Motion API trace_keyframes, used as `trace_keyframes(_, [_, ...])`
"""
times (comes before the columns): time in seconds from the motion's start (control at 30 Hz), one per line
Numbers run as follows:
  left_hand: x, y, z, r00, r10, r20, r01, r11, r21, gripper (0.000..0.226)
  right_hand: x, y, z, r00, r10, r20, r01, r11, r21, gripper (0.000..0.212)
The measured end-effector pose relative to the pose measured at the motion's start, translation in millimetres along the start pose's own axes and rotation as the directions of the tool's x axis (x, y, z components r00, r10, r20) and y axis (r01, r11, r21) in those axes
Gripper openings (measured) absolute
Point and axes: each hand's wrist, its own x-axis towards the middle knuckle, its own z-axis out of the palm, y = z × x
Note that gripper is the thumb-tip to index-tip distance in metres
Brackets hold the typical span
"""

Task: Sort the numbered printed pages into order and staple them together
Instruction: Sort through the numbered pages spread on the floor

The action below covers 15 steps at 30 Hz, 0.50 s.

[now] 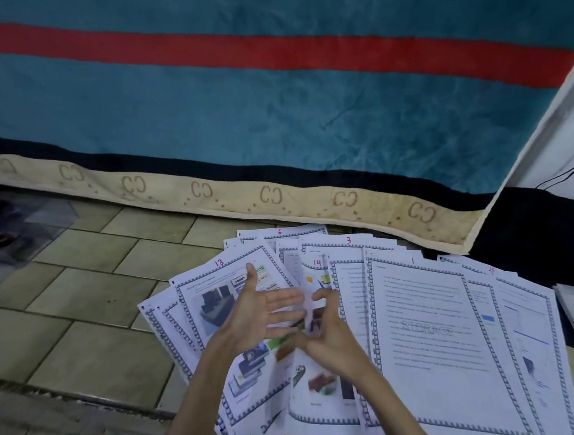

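The pages (pixel 373 330) lie fanned out and overlapping on the tiled floor, face up, each white with a blue patterned border and a red handwritten number at its top. Page 13 (pixel 216 301), at the left, carries colour pictures. Page 6 (pixel 281 234) and page 3 (pixel 340 242) peek out at the far edge. Page 14 (pixel 317 270) sits in the middle, curled. Page 1 (pixel 429 336), all text, lies on top at the right.

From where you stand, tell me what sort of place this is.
Probably a bedroom floor at home. The pages are fanned out on floor tiles, right beside a teal blanket with a red stripe that hangs down over what looks like a bed.
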Motion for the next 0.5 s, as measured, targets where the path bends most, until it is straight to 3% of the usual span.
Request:
trace_keyframes(0.07, [-0.4, -1.4, 3.0, 1.000, 0.002, 0.019, -0.003, 0.999, 0.046, 0.086, -1.8, 1.4, -13.2, 0.999, 0.015, -0.035, -0.012, 0.998, 0.059, 0.055])
trace_keyframes(0.17, [-5.7, -6.0, -1.1, 0.983, 0.116, -0.141, -0.088, 0.977, 0.194, 0.047, -0.9, 10.0, -24.8, 0.993, -0.003, -0.119, 0.001, 1.000, -0.013, 0.057])
trace_keyframes(0.23, [-9.8, -14.8, -19.0, 0.894, 0.299, -0.335, -0.116, 0.874, 0.472, 0.030, 1.7, 13.1, -25.8, 0.994, 0.005, -0.105, -0.011, 0.998, -0.058, 0.055])
trace_keyframes(0.3, [-15.9, -25.1, -39.8, 0.749, 0.459, -0.478, 0.063, 0.669, 0.740, 0.029, 2.8, 12.9, -23.6, 0.996, 0.047, -0.075, -0.054, 0.994, -0.098, 0.051])
trace_keyframes(0.33, [-19.6, -29.2, -48.4, 0.685, 0.478, -0.550, 0.156, 0.642, 0.751, 0.032, 4.3, 13.6, -22.2, 0.995, 0.074, -0.066, -0.082, 0.990, -0.115, 0.046])
trace_keyframes(0.4, [-23.9, -31.3, -59.9, 0.606, 0.422, -0.674, 0.242, 0.710, 0.662, 0.042, 7.3, 17.0, -19.2, 0.994, 0.094, -0.057, -0.102, 0.981, -0.164, 0.038])
trace_keyframes(0.5, [-21.7, -25.7, -69.3, 0.557, 0.406, -0.724, 0.096, 0.835, 0.542, 0.051, 10.4, 14.4, -12.8, 0.999, 0.048, -0.024, -0.052, 0.970, -0.237, 0.037])
